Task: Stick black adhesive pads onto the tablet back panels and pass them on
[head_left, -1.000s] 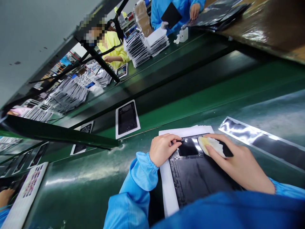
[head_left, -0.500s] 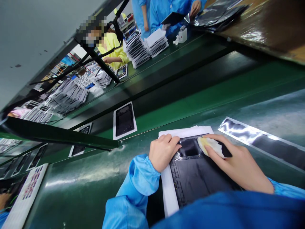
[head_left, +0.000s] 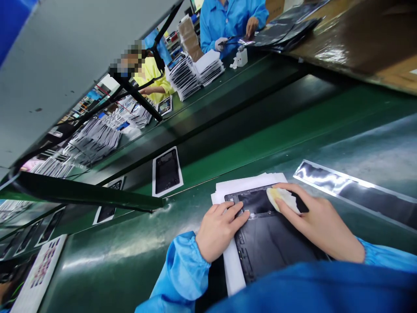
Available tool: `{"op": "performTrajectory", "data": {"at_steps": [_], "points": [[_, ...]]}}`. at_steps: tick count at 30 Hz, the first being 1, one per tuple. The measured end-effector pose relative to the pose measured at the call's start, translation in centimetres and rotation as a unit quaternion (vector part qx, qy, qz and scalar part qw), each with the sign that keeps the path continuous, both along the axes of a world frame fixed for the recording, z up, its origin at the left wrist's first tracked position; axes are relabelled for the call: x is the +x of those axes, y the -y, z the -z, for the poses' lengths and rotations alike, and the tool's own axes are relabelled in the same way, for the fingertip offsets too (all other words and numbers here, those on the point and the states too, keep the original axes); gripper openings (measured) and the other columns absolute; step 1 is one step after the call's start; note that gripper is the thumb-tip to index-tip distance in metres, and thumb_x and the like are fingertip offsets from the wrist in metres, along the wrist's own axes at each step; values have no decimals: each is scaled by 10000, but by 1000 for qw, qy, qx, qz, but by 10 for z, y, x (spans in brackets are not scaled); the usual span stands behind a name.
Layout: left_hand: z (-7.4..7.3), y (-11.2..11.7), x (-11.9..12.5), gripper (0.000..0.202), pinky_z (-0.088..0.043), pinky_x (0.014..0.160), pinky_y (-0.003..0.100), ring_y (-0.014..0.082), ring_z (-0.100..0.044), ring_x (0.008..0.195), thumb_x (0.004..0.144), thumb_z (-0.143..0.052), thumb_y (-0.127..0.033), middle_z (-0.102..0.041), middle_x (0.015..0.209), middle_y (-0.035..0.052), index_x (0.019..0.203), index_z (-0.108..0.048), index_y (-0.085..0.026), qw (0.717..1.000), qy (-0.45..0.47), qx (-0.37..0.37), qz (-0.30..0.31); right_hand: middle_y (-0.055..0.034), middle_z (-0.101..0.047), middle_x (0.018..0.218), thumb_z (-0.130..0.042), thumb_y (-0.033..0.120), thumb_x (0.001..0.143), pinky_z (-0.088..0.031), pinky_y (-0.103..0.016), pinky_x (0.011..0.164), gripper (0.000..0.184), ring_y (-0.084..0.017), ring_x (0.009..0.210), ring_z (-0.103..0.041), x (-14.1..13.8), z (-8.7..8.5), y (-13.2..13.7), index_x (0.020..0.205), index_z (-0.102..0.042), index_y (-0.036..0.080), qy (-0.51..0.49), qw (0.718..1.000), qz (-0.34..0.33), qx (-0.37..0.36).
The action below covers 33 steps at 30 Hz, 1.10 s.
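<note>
A green workbench [head_left: 107, 243] adjoins a dark conveyor belt [head_left: 228, 130] carrying panels on white sheets [head_left: 167, 171]. Across the belt, stacked trays [head_left: 195, 71] occupy a second green bench. A dark overhead frame [head_left: 84, 191] crosses the left side. Overhead light reflects off the glossy surfaces.

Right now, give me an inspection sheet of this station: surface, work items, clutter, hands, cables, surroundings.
Surface: glossy green bench, reflections on it.
Work items: dark panel lying flat on white sheets; pale cloth on the panel's far end.
Clutter: shiny dark strip to the right of the panel; printed card at far left.
Hands: left hand flat on the panel's left edge; right hand pressing the cloth, fingers over it.
Cables: nothing seen on the bench; dark bars overhead.
Surroundings: framed panels lying on the dark belt beyond; stacks of panels on the far bench; people in blue and yellow coats working there.
</note>
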<state>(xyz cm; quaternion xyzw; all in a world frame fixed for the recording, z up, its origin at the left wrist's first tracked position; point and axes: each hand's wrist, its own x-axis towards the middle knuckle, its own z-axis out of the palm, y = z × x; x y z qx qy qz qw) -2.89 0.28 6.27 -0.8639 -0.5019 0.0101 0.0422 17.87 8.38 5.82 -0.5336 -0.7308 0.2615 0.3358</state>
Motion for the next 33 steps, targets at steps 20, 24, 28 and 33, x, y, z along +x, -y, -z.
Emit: {"op": "performTrajectory", "data": {"at_steps": [20, 24, 28, 33], "points": [[0, 7, 1, 385, -606, 831, 312, 185, -643, 1052, 905, -442, -88, -703, 1183, -18, 1160, -691, -234, 998, 56, 23, 18, 86, -476, 322, -369, 381, 694, -216, -217, 345, 242, -115, 293, -463, -4, 7, -1, 844, -526, 273, 137, 981, -25, 138], [0, 8, -2, 394, -611, 836, 346, 206, -651, 1036, 916, -439, -106, -705, 1177, -7, 1186, -677, -267, 997, 71, 11, 15, 76, -498, 333, -341, 395, 705, -217, -222, 346, 264, -115, 294, -468, -2, 5, 2, 829, -538, 271, 137, 981, -21, 138], [3, -1, 9, 364, -602, 816, 344, 208, -663, 971, 937, -421, -128, -721, 1129, 23, 1170, -676, -244, 996, 83, 19, 11, 64, -471, 293, -280, 414, 714, -232, -232, 333, 338, -134, 259, -447, 6, 5, 0, 828, -550, 246, 137, 979, 24, 148], [9, -11, 57, 341, -548, 906, 289, 174, -581, 1162, 966, -413, -209, -622, 1300, 54, 1219, -630, -279, 999, 12, -10, 34, 42, -536, 350, -280, 499, 669, -299, -240, 303, 371, -149, 264, -472, 14, 9, 3, 830, -533, 280, 33, 995, 7, 93]]}}
